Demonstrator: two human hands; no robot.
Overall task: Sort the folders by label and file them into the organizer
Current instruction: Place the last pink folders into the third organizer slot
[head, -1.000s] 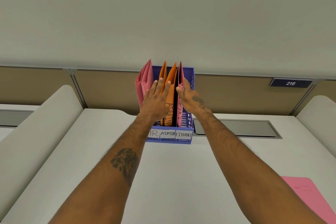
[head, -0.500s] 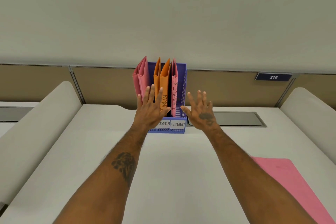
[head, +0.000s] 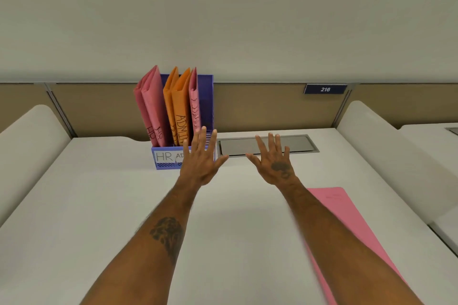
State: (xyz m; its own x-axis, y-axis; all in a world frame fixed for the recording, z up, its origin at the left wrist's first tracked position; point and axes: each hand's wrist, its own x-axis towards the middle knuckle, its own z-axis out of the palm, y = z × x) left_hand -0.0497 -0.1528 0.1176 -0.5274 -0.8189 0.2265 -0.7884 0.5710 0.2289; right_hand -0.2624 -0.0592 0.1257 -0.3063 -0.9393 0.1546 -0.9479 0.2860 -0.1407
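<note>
A blue organizer (head: 207, 96) stands at the back of the white desk (head: 99, 205), with slot labels reading HR and ADMIN; the third label is hidden by my left hand. Two pink HR folders (head: 152, 104) stand in its left slot, two orange ADMIN folders (head: 179, 106) in the middle, one pink folder (head: 194, 99) in the right. My left hand (head: 200, 160) hovers open in front of the organizer's right side. My right hand (head: 273, 160) is open, fingers spread, to the organizer's right. Another pink folder (head: 347, 225) lies flat under my right forearm.
A grey cable hatch (head: 297, 143) is set into the desk behind my right hand. A tan partition (head: 260, 106) with a sign reading 216 (head: 325, 89) runs along the back. White curved dividers (head: 376, 143) bound the desk on both sides.
Both hands have let go of the filed folders and drawn back toward me and to the right. The view has shifted right, showing more of the flat pink folder.
</note>
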